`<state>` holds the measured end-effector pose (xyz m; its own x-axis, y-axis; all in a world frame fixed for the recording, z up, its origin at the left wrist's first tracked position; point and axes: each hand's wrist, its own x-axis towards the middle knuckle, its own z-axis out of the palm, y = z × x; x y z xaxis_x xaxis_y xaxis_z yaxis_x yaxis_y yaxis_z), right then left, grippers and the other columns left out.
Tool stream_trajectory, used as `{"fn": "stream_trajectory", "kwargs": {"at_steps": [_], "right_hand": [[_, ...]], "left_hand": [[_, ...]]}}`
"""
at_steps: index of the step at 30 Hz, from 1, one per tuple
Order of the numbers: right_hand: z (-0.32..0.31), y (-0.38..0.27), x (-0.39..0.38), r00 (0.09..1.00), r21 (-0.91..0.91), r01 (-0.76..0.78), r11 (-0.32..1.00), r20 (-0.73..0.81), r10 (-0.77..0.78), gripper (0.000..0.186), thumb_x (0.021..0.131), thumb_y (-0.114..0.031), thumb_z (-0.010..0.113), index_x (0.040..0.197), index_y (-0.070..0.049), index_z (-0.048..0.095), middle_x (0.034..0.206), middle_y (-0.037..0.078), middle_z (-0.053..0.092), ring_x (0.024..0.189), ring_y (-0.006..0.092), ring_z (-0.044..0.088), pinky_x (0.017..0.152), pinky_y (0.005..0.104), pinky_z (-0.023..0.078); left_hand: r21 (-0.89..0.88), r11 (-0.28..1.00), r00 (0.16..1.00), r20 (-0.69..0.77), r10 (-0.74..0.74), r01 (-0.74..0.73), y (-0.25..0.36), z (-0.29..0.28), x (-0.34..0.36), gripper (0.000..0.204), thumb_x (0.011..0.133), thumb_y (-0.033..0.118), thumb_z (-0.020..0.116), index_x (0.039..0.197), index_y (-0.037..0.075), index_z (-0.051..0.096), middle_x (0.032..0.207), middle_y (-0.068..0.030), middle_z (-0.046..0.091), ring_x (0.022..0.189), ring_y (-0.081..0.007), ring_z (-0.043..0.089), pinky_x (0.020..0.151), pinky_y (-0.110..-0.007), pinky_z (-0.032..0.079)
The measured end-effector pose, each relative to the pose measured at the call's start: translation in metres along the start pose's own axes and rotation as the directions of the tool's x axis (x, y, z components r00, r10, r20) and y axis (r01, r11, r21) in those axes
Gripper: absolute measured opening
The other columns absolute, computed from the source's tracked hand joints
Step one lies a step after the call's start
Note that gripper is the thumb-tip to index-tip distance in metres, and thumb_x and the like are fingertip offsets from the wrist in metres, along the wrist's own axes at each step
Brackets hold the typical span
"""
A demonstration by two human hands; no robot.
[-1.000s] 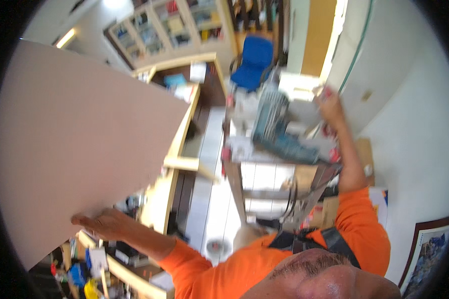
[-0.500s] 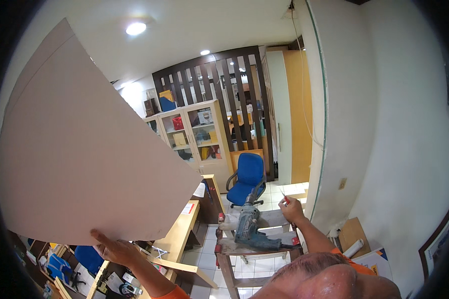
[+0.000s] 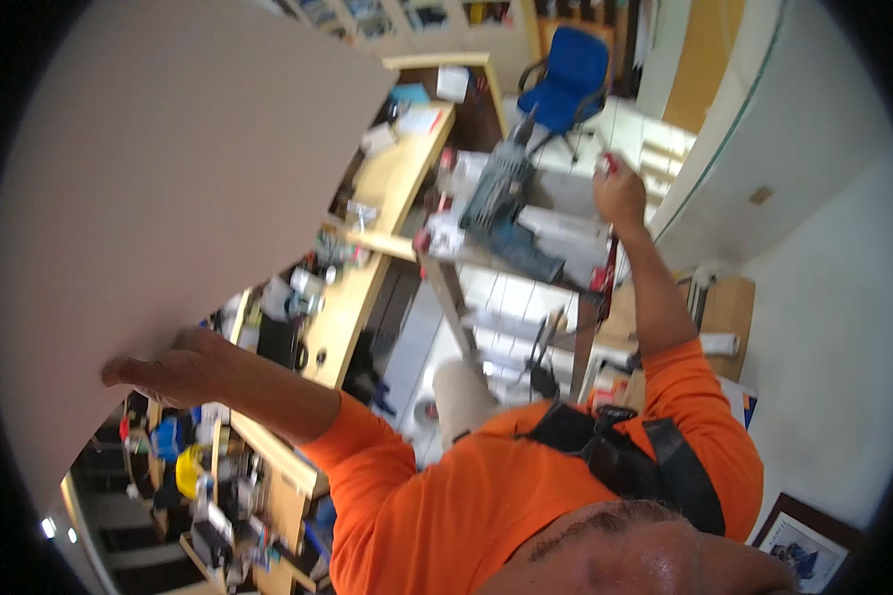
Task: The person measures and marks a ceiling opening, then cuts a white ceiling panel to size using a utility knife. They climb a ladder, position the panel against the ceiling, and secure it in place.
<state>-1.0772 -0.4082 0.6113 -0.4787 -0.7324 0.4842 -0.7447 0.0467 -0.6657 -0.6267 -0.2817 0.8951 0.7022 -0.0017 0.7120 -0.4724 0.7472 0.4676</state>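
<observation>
A large pale board [image 3: 189,169] fills the upper left. My left hand [image 3: 174,369] grips its lower edge, with the thumb on the near face and the fingers partly hidden. Out to the right, my right hand [image 3: 621,198] is closed round a small red-handled tool [image 3: 607,165]; motion blur hides its exact kind. Between my two arms, a blue-grey power drill [image 3: 501,188] lies on the worn wooden top of a stepladder [image 3: 566,220]. The right hand is just beside that top, apart from the drill.
A blue office chair [image 3: 572,77] stands beyond the stepladder. Below the board on the left are cluttered wooden desks [image 3: 392,178]. On the right rises a pale wall [image 3: 814,228], with cardboard [image 3: 729,315] leaning low and a framed picture [image 3: 809,540] near the bottom.
My view has tipped downward, so the drill, chair and right hand appear higher and my orange sleeves show. Both hands keep their hold.
</observation>
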Motion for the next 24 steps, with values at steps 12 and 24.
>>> {"fn": "stream_trajectory", "kwargs": {"at_steps": [12,24], "right_hand": [[-0.012,0.001,0.004,0.998,0.023,0.058,0.998,-0.019,-0.058,0.022,0.09,-0.02,0.068,0.111,-0.013,0.073,0.085,0.019,0.073,0.084,0.0384,0.072,0.077,0.0456,0.056],[-0.018,0.008,-0.005,0.993,0.007,-0.103,0.995,0.064,0.102,0.03,0.094,-0.029,0.069,0.115,-0.009,0.073,0.078,0.016,0.072,0.07,0.0252,0.068,0.072,0.0379,0.053]], "left_hand": [[-0.229,0.96,0.984,-0.05,-0.174,0.158,-0.03,0.048,-0.028,0.072,0.099,0.046,0.066,0.154,0.012,0.036,0.168,-0.0086,0.026,0.157,-0.0322,0.019,0.127,-0.057,0.011],[-0.198,0.971,0.941,0.332,-0.064,0.136,-0.153,0.128,0.006,0.068,0.101,0.052,0.057,0.155,0.017,0.038,0.167,-0.0081,0.027,0.157,-0.0329,0.015,0.127,-0.057,0.007]]}}
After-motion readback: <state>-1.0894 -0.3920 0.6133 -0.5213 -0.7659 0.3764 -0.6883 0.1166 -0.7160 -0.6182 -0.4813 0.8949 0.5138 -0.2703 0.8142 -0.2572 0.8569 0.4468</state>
